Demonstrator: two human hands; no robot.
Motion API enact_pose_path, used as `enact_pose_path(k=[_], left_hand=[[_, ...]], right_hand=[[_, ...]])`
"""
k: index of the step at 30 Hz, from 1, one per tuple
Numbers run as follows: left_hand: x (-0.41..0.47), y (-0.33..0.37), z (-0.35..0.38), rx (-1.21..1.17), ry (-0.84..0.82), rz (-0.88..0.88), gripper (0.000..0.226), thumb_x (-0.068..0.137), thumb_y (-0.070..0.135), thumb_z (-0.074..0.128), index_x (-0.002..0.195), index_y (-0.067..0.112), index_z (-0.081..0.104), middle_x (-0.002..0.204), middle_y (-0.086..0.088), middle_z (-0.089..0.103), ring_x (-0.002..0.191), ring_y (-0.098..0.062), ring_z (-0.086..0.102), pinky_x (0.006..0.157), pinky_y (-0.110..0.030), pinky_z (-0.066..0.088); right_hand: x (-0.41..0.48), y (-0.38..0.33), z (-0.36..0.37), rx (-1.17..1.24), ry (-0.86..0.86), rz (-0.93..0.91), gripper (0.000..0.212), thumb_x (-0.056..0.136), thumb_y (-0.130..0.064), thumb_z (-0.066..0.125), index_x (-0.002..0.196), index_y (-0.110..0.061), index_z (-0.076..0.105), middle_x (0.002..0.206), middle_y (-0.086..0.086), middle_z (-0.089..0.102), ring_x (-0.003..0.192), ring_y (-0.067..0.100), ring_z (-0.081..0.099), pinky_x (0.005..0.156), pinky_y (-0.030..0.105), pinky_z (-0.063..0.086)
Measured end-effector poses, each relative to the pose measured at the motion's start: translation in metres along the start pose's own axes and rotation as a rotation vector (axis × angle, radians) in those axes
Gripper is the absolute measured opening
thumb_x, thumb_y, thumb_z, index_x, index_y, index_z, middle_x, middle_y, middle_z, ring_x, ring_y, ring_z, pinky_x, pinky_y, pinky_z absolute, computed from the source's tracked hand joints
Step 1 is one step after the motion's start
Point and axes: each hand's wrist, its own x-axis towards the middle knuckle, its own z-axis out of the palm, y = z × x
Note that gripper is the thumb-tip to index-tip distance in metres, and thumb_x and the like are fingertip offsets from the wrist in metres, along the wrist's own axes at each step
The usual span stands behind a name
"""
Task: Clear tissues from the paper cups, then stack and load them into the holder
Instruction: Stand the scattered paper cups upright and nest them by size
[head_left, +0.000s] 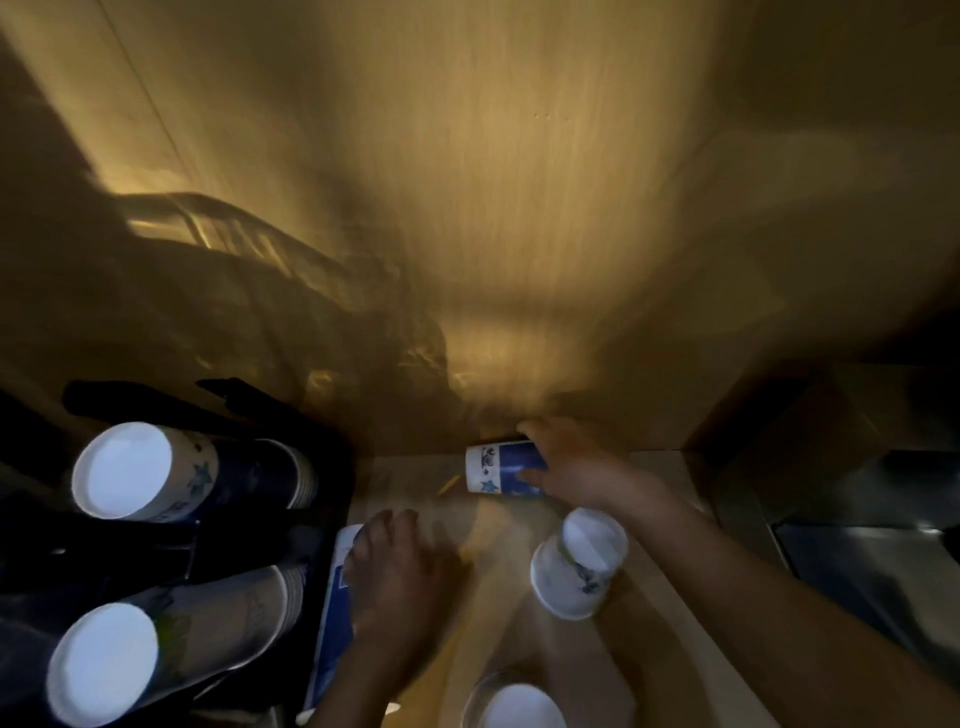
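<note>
Right hand (571, 470) fingers wrapped round blue cup (503, 468) lying sideways; left hand (395, 571) grips blue stack (332, 613); squeeze could crumple rim, blocking nesting

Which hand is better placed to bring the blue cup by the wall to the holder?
Right hand: it already grips that blue cup. The left hand is on another cup.
</note>
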Motion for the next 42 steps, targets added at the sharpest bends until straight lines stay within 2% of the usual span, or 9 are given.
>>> enact_pose_path(k=[4,11,15,18,24,28,33,37,42], left_hand=[[-0.018,-0.015,0.011,0.115,-0.027,-0.144,0.056,0.075,0.035,0.043,0.107,-0.006,0.063,0.108,-0.036,0.063,0.091,-0.049,0.063,0.072,-0.053,0.052],[-0.025,-0.022,0.017,0.125,-0.032,-0.172,0.049,0.062,0.020,0.068,0.095,-0.017,0.065,0.074,-0.036,0.065,0.051,-0.043,0.063,0.044,-0.040,0.053],[-0.024,-0.015,0.007,0.020,-0.143,-0.320,0.072,0.078,0.039,0.066,0.131,-0.003,0.042,0.112,-0.022,0.060,0.099,-0.036,0.061,0.079,-0.039,0.050],[-0.016,-0.019,0.002,-0.281,-0.114,-0.393,0.082,0.078,0.045,0.065,0.139,0.007,0.024,0.133,-0.017,0.042,0.119,-0.033,0.048,0.095,-0.036,0.041],[0.000,-0.021,-0.013,-1.003,-0.051,-0.542,0.067,0.057,0.027,0.086,0.113,0.006,0.055,0.103,-0.017,0.067,0.087,-0.032,0.067,0.085,-0.050,0.055],[-0.002,-0.020,-0.010,-1.226,0.041,-0.430,0.075,0.057,0.006,0.085,0.123,0.013,0.050,0.106,-0.010,0.067,0.089,-0.027,0.067,0.083,-0.047,0.054],[-0.016,-0.014,-0.003,-1.143,0.064,-0.208,0.093,0.055,-0.008,0.082,0.131,0.021,0.039,0.117,-0.001,0.056,0.106,-0.023,0.054,0.093,-0.043,0.049],[-0.033,-0.010,0.009,-0.985,0.077,-0.023,0.079,0.055,-0.013,0.080,0.121,0.016,0.046,0.108,0.005,0.057,0.092,0.004,0.058,0.070,0.000,0.043],[-0.024,-0.007,0.013,-1.009,0.013,-0.001,0.080,0.054,-0.008,0.081,0.109,0.035,0.044,0.107,0.015,0.055,0.094,0.004,0.058,0.067,-0.007,0.045]], right_hand=[[0.034,-0.022,0.026,-0.174,-0.066,-0.177,0.044,0.078,-0.025,0.064,0.116,-0.012,0.047,0.120,0.014,0.051,0.107,0.033,0.049,0.081,0.038,0.037],[0.062,-0.043,0.061,-0.544,-0.200,-0.207,0.045,0.090,-0.017,0.046,0.133,-0.014,0.036,0.135,0.015,0.044,0.124,0.034,0.038,0.105,0.043,0.028],[0.064,-0.044,0.066,-0.678,-0.258,-0.223,0.046,0.090,-0.022,0.047,0.134,-0.014,0.034,0.137,0.016,0.043,0.126,0.036,0.035,0.105,0.043,0.027],[0.062,-0.042,0.057,-0.551,-0.165,-0.228,0.046,0.085,-0.020,0.054,0.128,-0.013,0.040,0.130,0.015,0.049,0.119,0.033,0.042,0.099,0.043,0.032],[0.043,-0.026,0.018,-0.213,0.142,-0.313,0.065,0.077,-0.030,0.062,0.133,-0.016,0.032,0.119,0.012,0.052,0.105,0.029,0.051,0.084,0.038,0.039],[0.014,-0.022,-0.004,-0.063,0.296,-0.230,0.068,0.076,-0.044,0.063,0.132,-0.024,0.032,0.120,0.008,0.053,0.104,0.028,0.050,0.077,0.035,0.036],[-0.017,-0.025,-0.026,0.154,0.357,-0.138,0.071,0.073,-0.045,0.068,0.131,-0.030,0.030,0.126,0.004,0.049,0.110,0.024,0.047,0.085,0.037,0.040],[-0.036,-0.030,-0.039,0.315,0.449,-0.145,0.070,0.073,-0.033,0.074,0.132,-0.018,0.038,0.128,0.009,0.048,0.112,0.025,0.047,0.091,0.038,0.042],[-0.051,-0.033,-0.053,0.563,0.547,-0.100,0.065,0.072,-0.035,0.072,0.127,-0.030,0.038,0.122,-0.007,0.044,0.106,0.006,0.042,0.083,0.015,0.039]])
